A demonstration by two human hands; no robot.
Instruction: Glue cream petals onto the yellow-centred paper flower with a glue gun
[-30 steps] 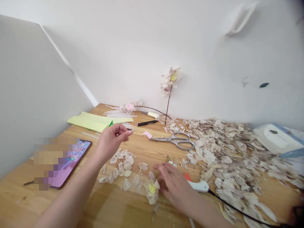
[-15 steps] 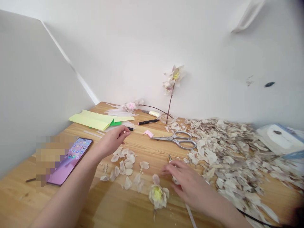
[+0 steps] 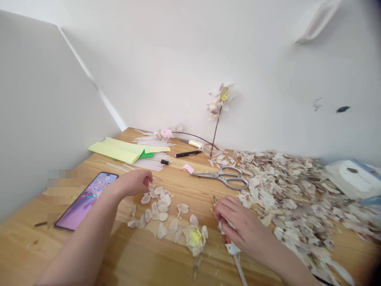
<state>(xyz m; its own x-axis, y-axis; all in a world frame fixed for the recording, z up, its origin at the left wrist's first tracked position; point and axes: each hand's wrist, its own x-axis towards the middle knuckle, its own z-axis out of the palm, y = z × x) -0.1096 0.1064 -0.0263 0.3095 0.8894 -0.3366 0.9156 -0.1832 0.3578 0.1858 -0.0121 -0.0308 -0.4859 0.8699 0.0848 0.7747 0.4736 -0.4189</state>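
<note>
– Gripping the glue gun [image 3: 231, 247], that right hand [image 3: 238, 224] is wrapped tight round the white body, with the metal tip poking out past the fingers toward the scissors [image 3: 226, 178]!
– And the gun's held low over the table [image 3: 133, 258], a pale glue stick trailing out the back toward the near edge.
– What about the paper flower [image 3: 195, 236]?
– Lying flat just beside that hand, yellow centre up, nobody touching it.
– Over to the left hand [image 3: 132, 182].
– Curled in a loose fist at the edge of the loose petals [image 3: 157, 202], phone [image 3: 89, 194] just beside the wrist. Whether anything's pinched inside, I can't tell.
– Big heap of scraps [image 3: 297, 198] off to the right, too.
</note>
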